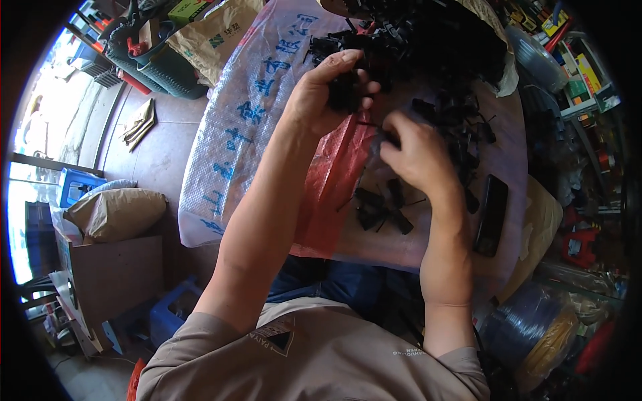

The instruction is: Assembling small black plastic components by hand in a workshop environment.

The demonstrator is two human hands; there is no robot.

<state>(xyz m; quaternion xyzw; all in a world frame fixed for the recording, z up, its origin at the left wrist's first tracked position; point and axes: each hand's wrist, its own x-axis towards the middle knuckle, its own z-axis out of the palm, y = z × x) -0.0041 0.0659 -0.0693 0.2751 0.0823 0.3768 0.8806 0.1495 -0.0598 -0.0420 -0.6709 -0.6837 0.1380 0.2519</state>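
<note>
My left hand (313,100) is raised over the covered table, its fingers curled around several small black parts (343,93). They look like plastic pieces, but their exact kind is too dark to make out. Just right of it and a little nearer to me, my right hand (422,157) has thumb and fingers closed on a small dark part (390,138), mostly hidden by the fingers and blurred. A loose cluster of black parts with thin stems (386,208) lies below the right hand. More black parts (461,127) are scattered to its right.
A large heap of black parts (435,50) covers the table's far side. The white and red woven sheet (217,177) drapes over the table. A black phone (491,215) lies at the right edge. Paper sacks (117,214) stand left; a wrapped coil (528,327) sits lower right.
</note>
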